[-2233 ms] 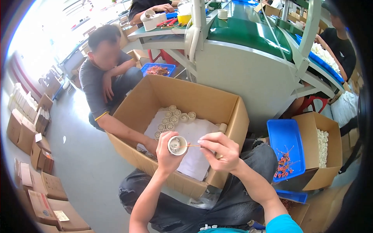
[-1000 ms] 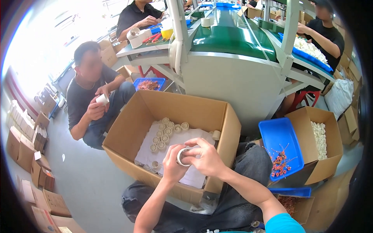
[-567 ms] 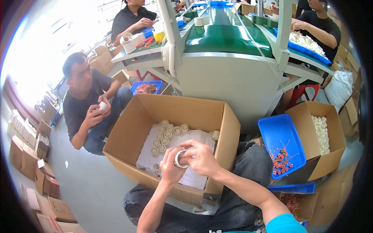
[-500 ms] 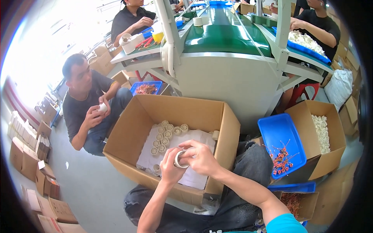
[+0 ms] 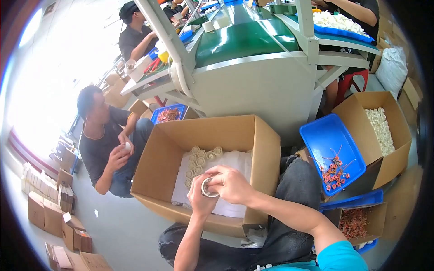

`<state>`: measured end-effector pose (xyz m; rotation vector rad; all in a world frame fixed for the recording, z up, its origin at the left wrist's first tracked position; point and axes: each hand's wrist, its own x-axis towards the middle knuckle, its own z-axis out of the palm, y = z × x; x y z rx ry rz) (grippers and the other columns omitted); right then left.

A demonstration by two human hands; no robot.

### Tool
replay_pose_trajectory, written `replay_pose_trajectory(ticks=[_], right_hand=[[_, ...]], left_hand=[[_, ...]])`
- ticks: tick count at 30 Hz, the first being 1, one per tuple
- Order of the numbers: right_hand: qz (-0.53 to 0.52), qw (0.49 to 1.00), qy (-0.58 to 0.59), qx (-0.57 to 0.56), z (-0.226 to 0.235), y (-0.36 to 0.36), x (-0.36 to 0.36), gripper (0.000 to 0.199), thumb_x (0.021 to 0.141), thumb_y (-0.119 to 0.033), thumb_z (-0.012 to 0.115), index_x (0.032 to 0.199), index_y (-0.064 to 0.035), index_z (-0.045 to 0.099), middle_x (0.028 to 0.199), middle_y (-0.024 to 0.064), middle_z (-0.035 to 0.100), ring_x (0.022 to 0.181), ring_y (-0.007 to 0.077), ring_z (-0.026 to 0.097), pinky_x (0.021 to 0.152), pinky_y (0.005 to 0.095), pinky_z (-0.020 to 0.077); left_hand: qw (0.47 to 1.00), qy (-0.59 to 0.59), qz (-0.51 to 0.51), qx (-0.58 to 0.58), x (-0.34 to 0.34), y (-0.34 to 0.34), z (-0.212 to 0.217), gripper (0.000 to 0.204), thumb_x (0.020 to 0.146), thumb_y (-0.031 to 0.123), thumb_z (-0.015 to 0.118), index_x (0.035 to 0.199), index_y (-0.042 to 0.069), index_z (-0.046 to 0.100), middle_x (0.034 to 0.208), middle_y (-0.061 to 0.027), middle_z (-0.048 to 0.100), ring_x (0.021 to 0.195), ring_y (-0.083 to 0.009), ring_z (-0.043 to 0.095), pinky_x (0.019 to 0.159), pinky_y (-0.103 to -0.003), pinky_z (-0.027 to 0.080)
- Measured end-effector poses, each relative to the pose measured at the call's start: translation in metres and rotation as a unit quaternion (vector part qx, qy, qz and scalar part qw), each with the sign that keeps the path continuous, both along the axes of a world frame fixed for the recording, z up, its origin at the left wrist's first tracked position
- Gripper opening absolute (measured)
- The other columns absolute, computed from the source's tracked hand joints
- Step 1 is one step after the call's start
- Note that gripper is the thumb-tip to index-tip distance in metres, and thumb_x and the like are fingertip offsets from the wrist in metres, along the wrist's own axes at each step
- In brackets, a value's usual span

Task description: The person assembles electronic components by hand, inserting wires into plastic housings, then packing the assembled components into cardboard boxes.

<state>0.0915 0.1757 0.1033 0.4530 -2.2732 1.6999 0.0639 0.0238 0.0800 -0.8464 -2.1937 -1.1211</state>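
Observation:
Over an open cardboard box [image 5: 266,156] in front of me, both hands are at one short, round white plastic housing [image 5: 205,192]. My left hand [image 5: 201,201] is wrapped round its outside, the opening facing up toward me. The bent fingers of my right hand [image 5: 235,186] reach into the opening and press at the rim. Whatever lies under those fingertips inside is hidden. Several similar round housings [image 5: 197,161] stand in close rows on a white sheet [image 5: 230,160] in the box, beyond my hands.
At right, a blue tray [image 5: 321,140] holds red parts with wires [image 5: 332,174]; behind it a carton contains white pieces [image 5: 382,131]. A lower box holds more red wired parts [image 5: 355,223]. A green conveyor [image 5: 244,40] stands ahead. A co-worker [image 5: 106,144] crouches at left, holding a white part.
My view has tilted and shifted, so the box and trays sit differently in it. Both hands stay on the housing, the right fingers now bent a little deeper over its opening.

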Motion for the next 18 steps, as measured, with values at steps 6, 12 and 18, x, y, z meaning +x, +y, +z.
replay_pose_trajectory(ticks=[6,12,18], right_hand=[[-0.152,0.979,0.050,-0.126,0.026,0.037,-0.005,0.027,0.083,-0.010,0.073,0.110,-0.0091,0.073,0.114,0.0117,0.066,0.094,0.0214,0.065,0.081,0.0308,0.0529],[-0.186,0.967,-0.009,-0.172,0.017,0.048,-0.004,0.026,0.085,-0.005,0.070,0.111,-0.0061,0.072,0.111,0.0104,0.065,0.092,0.0155,0.063,0.074,0.0265,0.0520],[-0.139,0.975,-0.059,-0.163,-0.006,0.034,-0.003,0.026,0.086,-0.003,0.067,0.112,-0.0049,0.071,0.114,0.0107,0.063,0.089,0.0166,0.063,0.073,0.0272,0.0530]], left_hand=[[0.999,-0.039,-0.025,0.014,-0.060,0.022,0.048,0.059,0.064,0.013,0.090,0.109,0.005,0.051,0.103,-0.0134,0.065,0.093,-0.0240,0.065,0.079,-0.036,0.053],[0.996,0.043,-0.049,0.059,-0.186,0.120,0.138,0.062,0.070,0.018,0.086,0.120,0.003,0.053,0.107,-0.0147,0.060,0.097,-0.0307,0.061,0.087,-0.040,0.049],[0.981,0.190,0.038,-0.016,-0.319,0.219,0.180,0.054,0.078,0.026,0.080,0.121,0.002,0.058,0.115,-0.0205,0.059,0.101,-0.0388,0.060,0.089,-0.044,0.048]])
